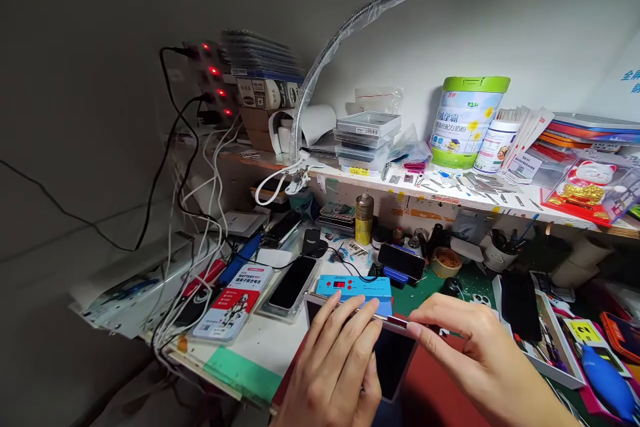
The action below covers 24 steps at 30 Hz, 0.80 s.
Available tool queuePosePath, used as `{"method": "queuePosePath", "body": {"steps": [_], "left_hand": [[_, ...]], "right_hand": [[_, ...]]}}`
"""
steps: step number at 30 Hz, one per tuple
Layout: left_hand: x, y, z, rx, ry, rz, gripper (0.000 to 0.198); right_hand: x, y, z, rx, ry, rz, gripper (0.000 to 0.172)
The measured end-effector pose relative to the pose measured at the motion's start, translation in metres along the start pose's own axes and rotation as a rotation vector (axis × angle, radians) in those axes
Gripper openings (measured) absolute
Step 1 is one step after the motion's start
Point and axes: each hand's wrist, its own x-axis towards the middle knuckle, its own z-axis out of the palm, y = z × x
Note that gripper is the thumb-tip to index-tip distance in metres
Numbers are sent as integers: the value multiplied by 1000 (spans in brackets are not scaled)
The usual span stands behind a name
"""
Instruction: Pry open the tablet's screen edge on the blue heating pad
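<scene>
A tablet (395, 360) with a dark screen and a pale frame is in front of me, above a red surface (425, 390). My left hand (337, 363) lies across its face, with the fingers stretched together to the far edge and holding it. Much of the screen is hidden under that hand. At the tablet's far right edge, my right hand (467, 347) pinches one end of a small, thin, dark reddish strip (397, 322). Whether the strip is wedged into the edge or only touches it, I cannot tell. Just behind stands a blue device (377, 287) with a red display.
Left lie a boxed phone battery (235, 303) and a phone (293, 283), near tangled white cables (215, 173). Behind are a yellow spray can (365, 220) and a propped phone (400, 263). A tool tray (565, 373) is at right. A shelf (430, 190) and a lamp arm (325, 57) rise above.
</scene>
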Motion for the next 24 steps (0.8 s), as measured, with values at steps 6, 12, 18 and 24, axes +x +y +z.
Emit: {"method": "queuePosePath", "body": {"steps": [6, 12, 18, 24], "left_hand": [[3, 2, 2, 1, 20, -15, 47], [13, 5, -2, 15, 24, -17, 45], [22, 9, -3, 0, 53, -46, 40], [25, 9, 0, -14, 62, -62, 40]], "right_hand": [[0, 3, 2, -40, 11, -44, 32], [-2, 3, 3, -169, 52, -177, 27], [-9, 3, 11, -428, 158, -446, 24], [-9, 10, 24, -524, 340, -571, 29]]}}
